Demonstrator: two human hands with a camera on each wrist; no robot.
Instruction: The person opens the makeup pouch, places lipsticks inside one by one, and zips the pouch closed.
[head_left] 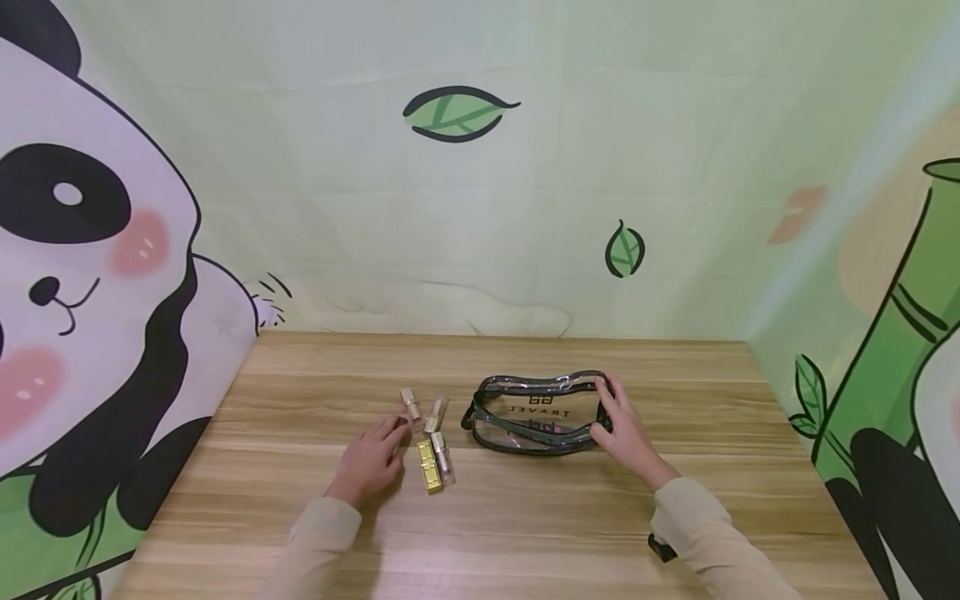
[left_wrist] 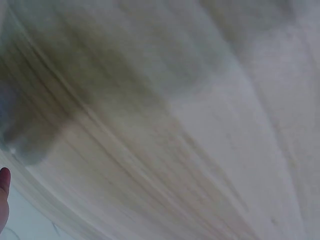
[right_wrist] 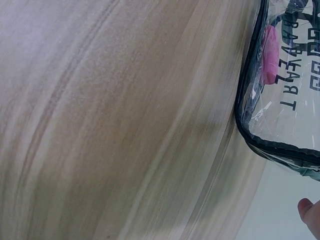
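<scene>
My left hand [head_left: 369, 460] lies palm down at the left of a small group of lipstick tubes, its fingertips at the lower end of a pale tube with a clear cap [head_left: 409, 402]. Beside that lie another pale lipstick [head_left: 435, 414], a silver-and-clear one [head_left: 442, 458] and a gold one [head_left: 430, 467]. To the right, my right hand [head_left: 626, 437] holds the right end of a transparent travel pouch [head_left: 517, 437] with black trim, thumb at the near rim and fingers at the far rim. Through the pouch wall a pink item [right_wrist: 270, 55] shows.
The wooden table [head_left: 510, 533] ends at a printed cloth backdrop [head_left: 525, 208] with a panda, leaves and bamboo. A black strap end [head_left: 662, 547] shows by the right sleeve. In the left wrist view there is mainly blurred tabletop.
</scene>
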